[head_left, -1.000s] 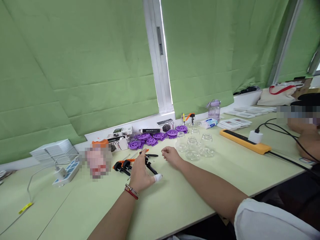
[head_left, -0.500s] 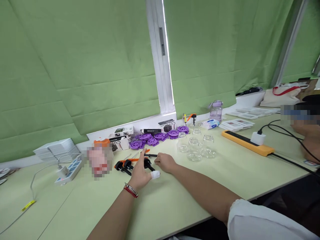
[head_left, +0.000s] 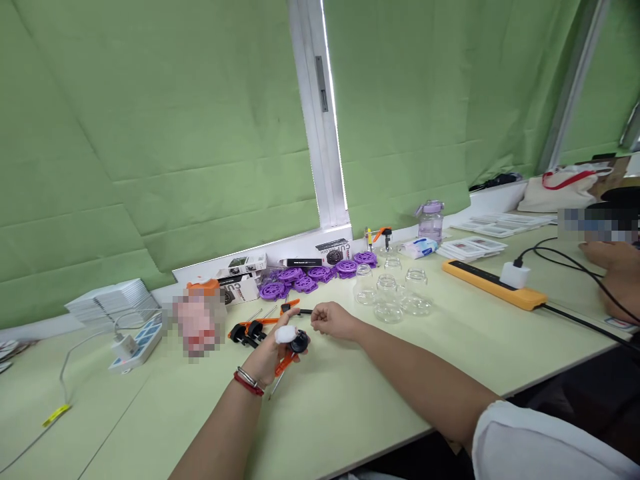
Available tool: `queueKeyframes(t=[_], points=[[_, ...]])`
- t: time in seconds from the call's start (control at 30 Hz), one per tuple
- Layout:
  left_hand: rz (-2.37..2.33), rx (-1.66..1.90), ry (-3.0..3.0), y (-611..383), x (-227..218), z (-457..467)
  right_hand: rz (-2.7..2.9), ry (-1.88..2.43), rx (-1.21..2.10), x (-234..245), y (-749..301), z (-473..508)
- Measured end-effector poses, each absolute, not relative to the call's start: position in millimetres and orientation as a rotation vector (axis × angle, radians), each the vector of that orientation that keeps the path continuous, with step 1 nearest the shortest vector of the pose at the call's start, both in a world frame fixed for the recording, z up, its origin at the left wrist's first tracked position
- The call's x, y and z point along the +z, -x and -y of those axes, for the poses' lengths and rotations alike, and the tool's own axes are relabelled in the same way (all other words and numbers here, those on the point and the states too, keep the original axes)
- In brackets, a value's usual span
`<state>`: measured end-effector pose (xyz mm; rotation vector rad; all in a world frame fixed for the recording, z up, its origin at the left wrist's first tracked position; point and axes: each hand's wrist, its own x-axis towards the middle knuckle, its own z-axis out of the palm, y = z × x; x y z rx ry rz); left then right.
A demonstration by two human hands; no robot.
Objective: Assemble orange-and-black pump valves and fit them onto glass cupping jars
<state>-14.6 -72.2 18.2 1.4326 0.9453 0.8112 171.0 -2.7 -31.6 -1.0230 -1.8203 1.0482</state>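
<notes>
My left hand [head_left: 270, 357] is lifted a little off the green table [head_left: 350, 400], palm up. Its fingers are closed on a black spray pump head with an orange trigger [head_left: 295, 348]. White tape wraps that thumb and a red and silver bracelet sits on the wrist. My right hand [head_left: 334, 320] rests on the table just to the right with curled fingers. They pinch the end of a thin black rod [head_left: 303, 311] with an orange tip. Two more black and orange pump heads [head_left: 245, 331] lie to the left.
Purple discs [head_left: 300, 280] and small boxes [head_left: 240, 283] line the window sill side. Clear glass jars [head_left: 390, 293] stand right of my hands. An orange power strip [head_left: 485, 283] with a white plug, a purple bottle [head_left: 430, 222], a white power strip [head_left: 135, 343] and another person's hand [head_left: 613, 267] are also there.
My left hand has picked the pump head up off the table and turned palm up. My right hand stayed by the black rod and closed on its end.
</notes>
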Motion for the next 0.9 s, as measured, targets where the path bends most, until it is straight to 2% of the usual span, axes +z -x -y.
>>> queueKeyframes(t=[0.1,0.23,0.63,0.9], points=[[-0.913,0.698,-1.292,17,18,69,1.596,0.768,1.363,-21,-168,10],[-0.882,0.657,-1.198,18,9,63,1.590,0.576,1.512,-12,-165,19],[-0.912,0.578,-1.151,9,0,61,1.799,0.489,1.416,-12,-164,20],[-0.898,0.568,-1.154,9,1,61,1.789,0.471,1.492,-15,-164,20]])
